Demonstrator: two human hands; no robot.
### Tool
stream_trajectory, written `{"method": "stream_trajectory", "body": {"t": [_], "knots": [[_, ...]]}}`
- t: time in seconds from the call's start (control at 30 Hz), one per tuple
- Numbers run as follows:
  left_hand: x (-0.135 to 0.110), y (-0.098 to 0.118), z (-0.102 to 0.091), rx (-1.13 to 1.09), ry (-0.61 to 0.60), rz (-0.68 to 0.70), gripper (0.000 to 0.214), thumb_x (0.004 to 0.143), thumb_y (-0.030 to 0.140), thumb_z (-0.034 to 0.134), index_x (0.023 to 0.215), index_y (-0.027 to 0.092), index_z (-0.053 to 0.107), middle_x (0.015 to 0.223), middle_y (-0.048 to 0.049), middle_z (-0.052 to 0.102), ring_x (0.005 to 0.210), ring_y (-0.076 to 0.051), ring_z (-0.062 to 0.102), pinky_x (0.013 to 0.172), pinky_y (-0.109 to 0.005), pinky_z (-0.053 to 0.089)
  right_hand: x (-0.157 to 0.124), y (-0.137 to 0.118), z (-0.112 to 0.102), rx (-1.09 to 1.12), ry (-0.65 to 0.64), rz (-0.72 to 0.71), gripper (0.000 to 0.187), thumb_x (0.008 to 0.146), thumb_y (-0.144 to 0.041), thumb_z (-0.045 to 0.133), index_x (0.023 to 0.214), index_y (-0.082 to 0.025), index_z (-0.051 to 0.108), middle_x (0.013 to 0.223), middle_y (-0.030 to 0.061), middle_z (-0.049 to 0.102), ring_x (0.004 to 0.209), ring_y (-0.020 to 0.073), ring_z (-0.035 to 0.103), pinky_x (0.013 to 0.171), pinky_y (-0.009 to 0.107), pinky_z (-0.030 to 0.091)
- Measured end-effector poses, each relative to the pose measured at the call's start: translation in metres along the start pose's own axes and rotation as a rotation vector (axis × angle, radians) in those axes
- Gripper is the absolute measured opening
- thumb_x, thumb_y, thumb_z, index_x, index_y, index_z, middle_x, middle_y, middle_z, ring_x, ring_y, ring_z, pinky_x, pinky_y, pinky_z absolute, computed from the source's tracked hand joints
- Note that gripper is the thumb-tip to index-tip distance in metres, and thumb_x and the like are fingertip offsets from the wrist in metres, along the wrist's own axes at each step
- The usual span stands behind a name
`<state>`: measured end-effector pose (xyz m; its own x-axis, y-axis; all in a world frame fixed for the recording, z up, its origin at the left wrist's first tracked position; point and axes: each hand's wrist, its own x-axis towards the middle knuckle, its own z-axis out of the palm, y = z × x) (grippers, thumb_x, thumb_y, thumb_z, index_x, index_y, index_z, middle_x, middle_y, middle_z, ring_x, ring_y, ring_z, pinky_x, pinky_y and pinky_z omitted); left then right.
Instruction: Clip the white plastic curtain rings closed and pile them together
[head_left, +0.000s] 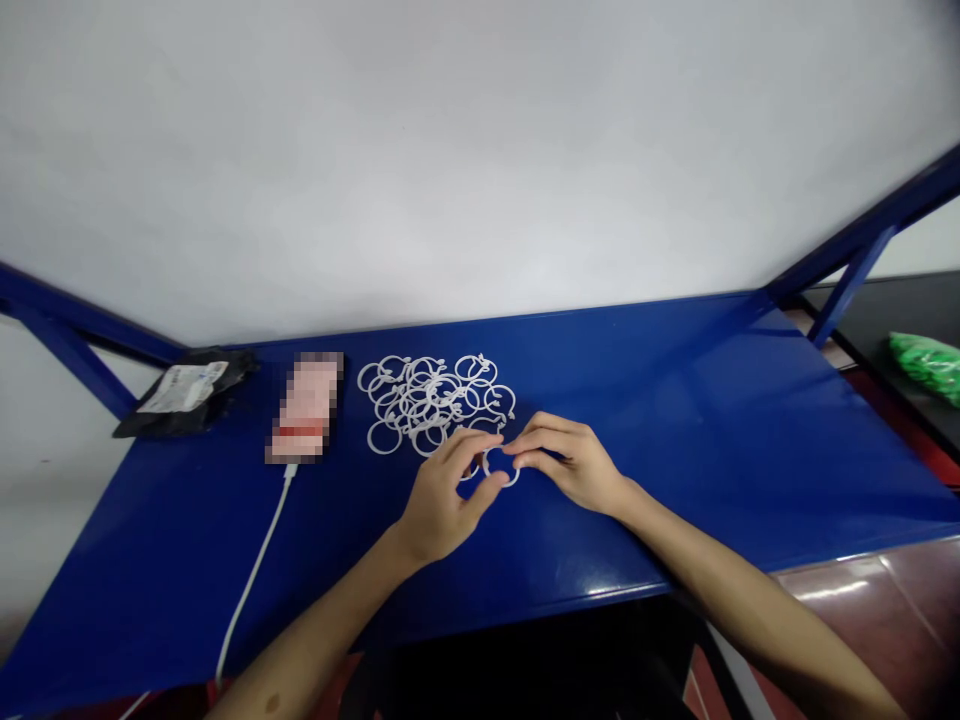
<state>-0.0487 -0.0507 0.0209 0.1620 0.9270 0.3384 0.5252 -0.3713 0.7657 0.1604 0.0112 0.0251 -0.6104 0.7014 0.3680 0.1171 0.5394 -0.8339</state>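
Together, left hand (442, 497) and right hand (576, 465) pinch one slim white ring (511, 485).
Held by narrow finger-and-thumb grips, it is over the blue tabletop (675, 400), beside the near edge of a loose heap of similar rings (426, 405).

A blue table (637, 400) stands along a plain, pale wall (450, 180), with a reddish tiled floor (877, 620) below.
The wall is grey-white and brighter in its middle than toward the upper right corner. At each end of the table there is a slanting blue bar, one left (75, 314) and one right (862, 232), with a brace. The glossy table top reflects light near its front edge; the floor also shines. Beyond the right bar is a dark surface (862, 310).
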Motion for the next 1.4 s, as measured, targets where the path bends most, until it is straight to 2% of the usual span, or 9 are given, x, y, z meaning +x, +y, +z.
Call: {"method": "stream_trajectory", "body": {"t": [0.07, 0.17, 0.3, 0.43, 0.6, 0.77, 0.9, 1.13, 1.4], "knots": [[-0.001, -0.001, 0.003, 0.135, 0.037, 0.143, 0.037, 0.093, 0.034, 0.064, 0.127, 0.020, 0.058, 0.116, -0.0091, 0.068, 0.102, -0.021, 0.067, 0.088, -0.039, 0.059, 0.000, 0.001, -0.001, -0.049, 0.017, -0.008, 0.017, 0.100, -0.032, 0.060, 0.103, -0.024, 0.074, 0.090, 0.0035, 0.070, 0.079, 0.0157, 0.066, 0.071, 0.030, 0.056], [0.000, -0.008, 0.006, 0.321, 0.075, 0.209, 0.040, 0.093, 0.031, 0.065, 0.130, 0.018, 0.055, 0.119, -0.0110, 0.067, 0.111, -0.025, 0.062, 0.097, -0.045, 0.054, 0.002, 0.005, -0.012, -0.129, 0.036, -0.016, 0.021, 0.103, -0.028, 0.052, 0.098, -0.022, 0.072, 0.090, 0.0046, 0.070, 0.081, 0.0161, 0.066, 0.073, 0.030, 0.055], [0.004, -0.020, 0.009, 0.553, 0.085, 0.189, 0.029, 0.094, 0.027, 0.064, 0.121, 0.017, 0.061, 0.114, -0.0107, 0.068, 0.106, -0.027, 0.060, 0.092, -0.047, 0.052, 0.003, 0.020, -0.039, -0.316, 0.027, 0.086, 0.024, 0.103, -0.030, 0.051, 0.095, -0.020, 0.071, 0.088, 0.0055, 0.069, 0.076, 0.0166, 0.066, 0.071, 0.030, 0.054], [0.006, -0.025, 0.011, 0.652, 0.069, 0.202, 0.026, 0.093, 0.030, 0.065, 0.115, 0.016, 0.065, 0.110, -0.0103, 0.069, 0.103, -0.028, 0.060, 0.087, -0.046, 0.050, -0.003, 0.038, -0.064, -0.587, 0.001, 0.217, 0.025, 0.102, -0.034, 0.053, 0.111, -0.021, 0.073, 0.100, 0.0084, 0.072, 0.087, 0.0216, 0.068, 0.080, 0.037, 0.056], [0.007, -0.026, 0.012, 0.688, 0.036, 0.213, 0.012, 0.091, 0.026, 0.066, 0.099, 0.018, 0.069, 0.104, -0.0088, 0.070, 0.100, -0.028, 0.059, 0.083, -0.044, 0.046, -0.006, 0.038, -0.063, -0.900, 0.146, 0.212, 0.028, 0.100, -0.035, 0.055, 0.118, -0.023, 0.073, 0.106, 0.0133, 0.067, 0.094, 0.0276, 0.063, 0.077, 0.044, 0.058], [0.006, -0.022, 0.010, 0.638, 0.055, 0.258, 0.007, 0.093, 0.017, 0.062, 0.088, 0.019, 0.068, 0.098, -0.0063, 0.071, 0.096, -0.025, 0.059, 0.083, -0.041, 0.044, 0.002, 0.019, -0.027, -0.608, -0.012, 0.048, 0.028, 0.102, -0.031, 0.053, 0.125, -0.024, 0.068, 0.112, 0.0107, 0.068, 0.101, 0.0246, 0.065, 0.089, 0.045, 0.058], [0.005, -0.014, 0.008, 0.560, 0.092, 0.373, 0.007, 0.093, 0.016, 0.062, 0.089, 0.020, 0.065, 0.091, -0.0027, 0.072, 0.089, -0.021, 0.059, 0.082, -0.038, 0.045, 0.003, 0.010, -0.006, -0.365, -0.091, 0.065, 0.036, 0.100, -0.034, 0.057, 0.134, -0.025, 0.061, 0.119, 0.0107, 0.066, 0.102, 0.0223, 0.068, 0.088, 0.042, 0.060], [0.003, -0.008, 0.009, 0.463, 0.090, 0.493, 0.007, 0.090, 0.014, 0.066, 0.091, 0.020, 0.064, 0.090, -0.0005, 0.072, 0.085, -0.018, 0.060, 0.081, -0.034, 0.046, 0.001, 0.001, -0.008, -0.049, -0.064, 0.181, 0.021, 0.099, -0.031, 0.060, 0.115, -0.024, 0.070, 0.103, 0.0051, 0.074, 0.092, 0.0175, 0.070, 0.084, 0.033, 0.058], [0.005, -0.011, 0.005, 0.463, 0.149, 0.363, 0.018, 0.091, 0.016, 0.063, 0.109, 0.020, 0.062, 0.104, -0.0058, 0.068, 0.096, -0.022, 0.060, 0.089, -0.038, 0.050, 0.001, 0.017, -0.026, -0.213, 0.106, 0.179, 0.022, 0.101, -0.036, 0.055, 0.101, -0.022, 0.072, 0.094, 0.0052, 0.076, 0.082, 0.0184, 0.072, 0.078, 0.033, 0.058]]}}
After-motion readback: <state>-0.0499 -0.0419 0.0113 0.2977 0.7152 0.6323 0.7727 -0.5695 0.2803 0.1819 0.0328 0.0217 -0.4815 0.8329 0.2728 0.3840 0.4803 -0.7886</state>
